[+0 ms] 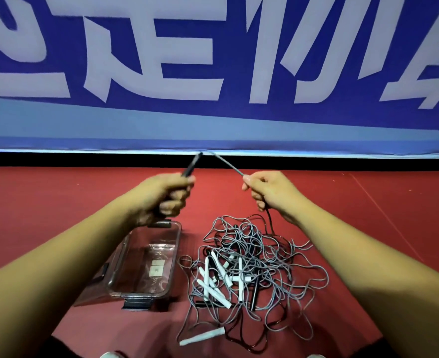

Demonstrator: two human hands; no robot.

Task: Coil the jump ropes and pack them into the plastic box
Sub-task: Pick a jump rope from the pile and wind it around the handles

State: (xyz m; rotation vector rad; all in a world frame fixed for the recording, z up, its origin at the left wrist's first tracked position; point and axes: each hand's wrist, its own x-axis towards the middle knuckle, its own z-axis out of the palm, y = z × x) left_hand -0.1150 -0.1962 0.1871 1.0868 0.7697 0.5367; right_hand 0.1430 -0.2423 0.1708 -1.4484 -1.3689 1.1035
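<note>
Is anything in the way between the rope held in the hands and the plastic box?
Nothing visible. The plastic box lies open, no lid on it, below the left hand; the rope pile lies beside it.

Indoor sports hall or gym. Red matte sports flooring (58,202) fills the lower half from 3 to 9 o'clock, with a thin straight seam line (383,210) running diagonally at 3 o'clock. At 12 o'clock a big dark-blue fabric banner (233,60) with huge pale block characters (cropped, not readable whole) stands above a black base strip (84,160) at the floor's far edge. At 6 o'clock tangled grey-corded jump ropes (252,267) with white and black handles lie directly on the floor.
</note>
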